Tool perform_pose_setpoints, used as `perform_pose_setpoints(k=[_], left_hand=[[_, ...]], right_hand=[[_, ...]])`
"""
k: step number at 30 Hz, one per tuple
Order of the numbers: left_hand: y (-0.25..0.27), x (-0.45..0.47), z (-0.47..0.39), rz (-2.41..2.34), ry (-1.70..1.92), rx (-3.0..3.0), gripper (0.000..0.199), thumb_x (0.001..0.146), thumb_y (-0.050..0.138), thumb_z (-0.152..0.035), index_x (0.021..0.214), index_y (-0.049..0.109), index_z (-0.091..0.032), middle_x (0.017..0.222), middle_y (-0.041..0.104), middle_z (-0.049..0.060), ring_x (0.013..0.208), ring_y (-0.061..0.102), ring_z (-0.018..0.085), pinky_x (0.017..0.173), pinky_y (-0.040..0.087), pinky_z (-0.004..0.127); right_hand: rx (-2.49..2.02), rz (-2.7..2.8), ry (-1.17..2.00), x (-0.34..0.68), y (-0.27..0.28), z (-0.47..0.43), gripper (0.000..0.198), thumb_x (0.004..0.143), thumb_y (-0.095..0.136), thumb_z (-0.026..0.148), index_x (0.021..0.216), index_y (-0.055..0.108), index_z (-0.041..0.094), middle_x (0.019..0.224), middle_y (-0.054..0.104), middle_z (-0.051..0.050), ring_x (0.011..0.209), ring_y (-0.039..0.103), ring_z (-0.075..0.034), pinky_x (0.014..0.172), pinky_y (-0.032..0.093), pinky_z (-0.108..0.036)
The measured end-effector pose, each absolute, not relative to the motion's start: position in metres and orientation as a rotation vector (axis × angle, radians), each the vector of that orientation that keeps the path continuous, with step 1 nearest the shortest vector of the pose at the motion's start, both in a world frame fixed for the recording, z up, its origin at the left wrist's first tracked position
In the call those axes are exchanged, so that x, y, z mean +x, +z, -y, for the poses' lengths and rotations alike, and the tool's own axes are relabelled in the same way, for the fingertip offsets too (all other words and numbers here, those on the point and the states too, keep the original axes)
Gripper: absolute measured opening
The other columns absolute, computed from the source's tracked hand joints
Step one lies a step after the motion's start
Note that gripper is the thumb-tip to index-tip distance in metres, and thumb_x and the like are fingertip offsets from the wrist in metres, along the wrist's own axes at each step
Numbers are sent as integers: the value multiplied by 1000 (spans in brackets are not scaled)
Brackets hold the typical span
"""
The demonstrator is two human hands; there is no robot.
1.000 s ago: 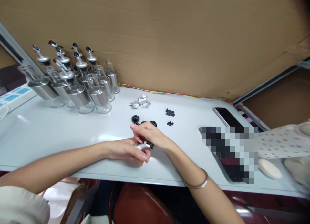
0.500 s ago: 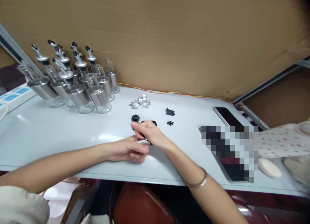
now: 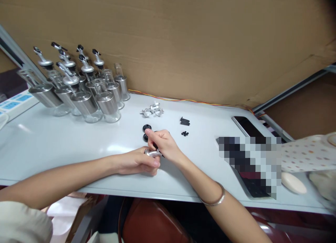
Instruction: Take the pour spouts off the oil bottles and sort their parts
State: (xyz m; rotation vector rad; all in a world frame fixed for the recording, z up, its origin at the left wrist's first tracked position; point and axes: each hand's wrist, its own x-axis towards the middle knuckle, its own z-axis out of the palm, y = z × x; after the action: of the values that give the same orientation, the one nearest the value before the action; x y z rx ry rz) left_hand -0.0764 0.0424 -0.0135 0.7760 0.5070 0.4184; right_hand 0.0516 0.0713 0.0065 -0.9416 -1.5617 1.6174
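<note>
The two hands are brought together near the front edge of the white surface [image 3: 78, 145]. A silver spout [image 3: 151, 153] is clamped between the thumb and fingers of the left hand [image 3: 141, 162], just above the surface. The right hand [image 3: 164, 145] is set against it from above, its fingers curled; a dark part [image 3: 155, 145] is partly seen beneath them, but whether it is gripped there cannot be told. A bracelet [image 3: 215, 199] is worn on the right forearm.

Just beyond the right hand, black stoppers [image 3: 147, 127] are laid on the surface, some of them partly covered by it. Farther back, silver spouts [image 3: 152, 110] are clustered. To the right of these, black strips [image 3: 185, 121] are placed side by side, with small black pieces [image 3: 185, 133] gathered just in front.

At the back left, bottles [image 3: 106, 102] with metal sleeves are grouped; some are topped with pourers [image 3: 70, 80], others are left bare-necked. At the right, a phone [image 3: 248, 128] is laid flat.
</note>
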Motion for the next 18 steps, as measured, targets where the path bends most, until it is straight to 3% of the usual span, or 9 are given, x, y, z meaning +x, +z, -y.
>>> perform_pose_setpoints(k=[18], left_hand=[[-16, -76, -41, -516, 485, 737, 29, 61, 77, -23, 58, 49, -14, 50, 43, -6, 51, 35, 7, 56, 24, 27]], right_hand=[[-1007, 1515, 1335, 49, 4, -64, 59, 82, 43, 57, 38, 47, 18, 37, 38, 3, 38, 35, -6, 44, 30, -23]])
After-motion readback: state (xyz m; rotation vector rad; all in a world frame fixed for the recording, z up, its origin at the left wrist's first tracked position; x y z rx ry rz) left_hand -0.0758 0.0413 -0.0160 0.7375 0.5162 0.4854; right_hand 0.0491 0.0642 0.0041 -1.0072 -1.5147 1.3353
